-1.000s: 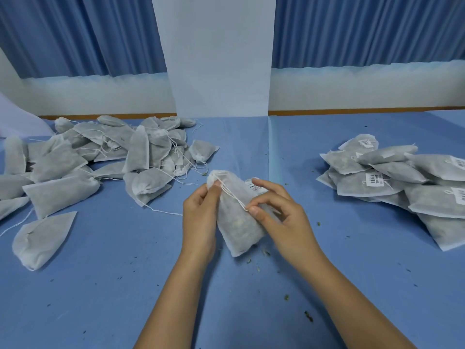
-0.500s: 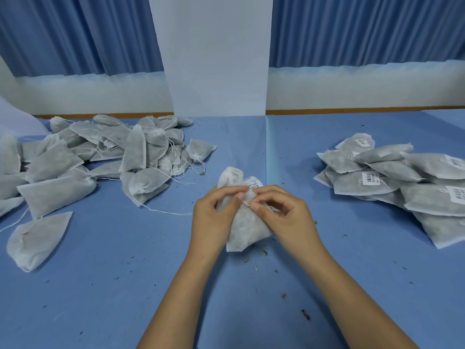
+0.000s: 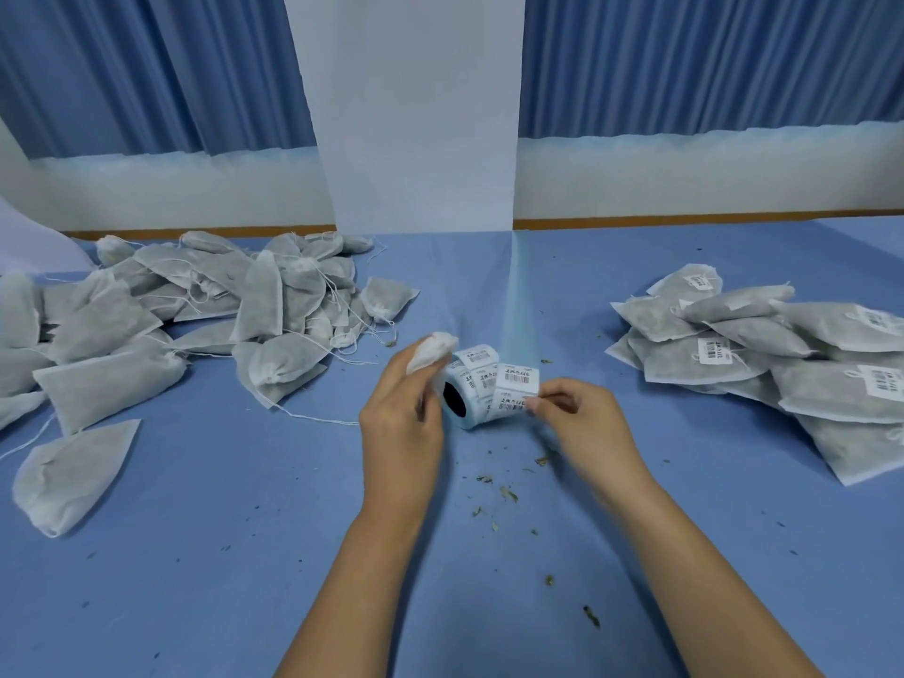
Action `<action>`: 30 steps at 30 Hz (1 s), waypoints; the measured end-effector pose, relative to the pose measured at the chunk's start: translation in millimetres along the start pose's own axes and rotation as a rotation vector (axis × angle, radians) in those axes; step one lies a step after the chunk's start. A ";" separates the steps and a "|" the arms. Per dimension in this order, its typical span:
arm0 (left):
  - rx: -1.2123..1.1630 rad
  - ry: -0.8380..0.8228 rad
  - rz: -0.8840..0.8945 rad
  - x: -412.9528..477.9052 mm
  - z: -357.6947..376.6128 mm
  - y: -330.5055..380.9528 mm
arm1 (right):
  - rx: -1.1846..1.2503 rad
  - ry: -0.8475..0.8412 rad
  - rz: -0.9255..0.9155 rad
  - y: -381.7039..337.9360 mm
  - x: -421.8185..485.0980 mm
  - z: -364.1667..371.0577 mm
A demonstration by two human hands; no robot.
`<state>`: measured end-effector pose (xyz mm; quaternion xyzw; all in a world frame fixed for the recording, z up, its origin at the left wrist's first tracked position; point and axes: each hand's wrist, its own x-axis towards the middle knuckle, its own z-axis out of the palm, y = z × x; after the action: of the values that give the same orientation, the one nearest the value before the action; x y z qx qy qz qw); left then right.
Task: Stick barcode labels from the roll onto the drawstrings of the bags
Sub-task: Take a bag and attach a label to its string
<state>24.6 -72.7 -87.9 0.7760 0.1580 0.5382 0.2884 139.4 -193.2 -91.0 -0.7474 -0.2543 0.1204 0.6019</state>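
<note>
A roll of barcode labels [image 3: 469,390] lies on the blue table [image 3: 244,555] between my hands, its dark core facing me. My right hand [image 3: 579,420] pinches the free end of the label strip [image 3: 513,391] at its right edge. My left hand [image 3: 401,423] grips a white drawstring bag [image 3: 431,349], whose gathered top sticks up above my fingers; most of the bag is hidden behind the hand. The bag's drawstring is not visible.
A heap of unlabelled white bags [image 3: 195,315] with loose strings covers the left side. A stack of bags with barcode labels [image 3: 763,354] lies at the right. Dried herb crumbs [image 3: 499,491] are scattered in front of the roll. A white pillar [image 3: 416,115] stands behind.
The bag that both hands held flat on the table is now lifted in my left hand alone. My right hand has let go of it and taken the label strip, and the roll is now uncovered.
</note>
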 end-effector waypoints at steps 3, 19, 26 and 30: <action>0.002 -0.125 0.130 -1.0 3.7 -1.1 | -0.127 -0.031 -0.179 -4.8 -4.1 5.0; -0.034 -0.219 0.111 -4.9 8.5 -8.6 | 0.039 -0.131 -0.248 -9.9 -10.3 12.5; -0.019 0.013 -0.157 0.8 2.4 -5.9 | 0.004 -0.113 -0.261 -9.4 -10.4 11.4; -0.173 0.282 -0.511 10.2 -9.8 -11.3 | 0.154 -0.062 -0.138 -9.4 -7.3 10.9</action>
<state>20.1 -55.4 -84.8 0.6014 0.3402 0.5621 0.4546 125.8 -186.5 -85.6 -0.6756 -0.3136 0.1209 0.6562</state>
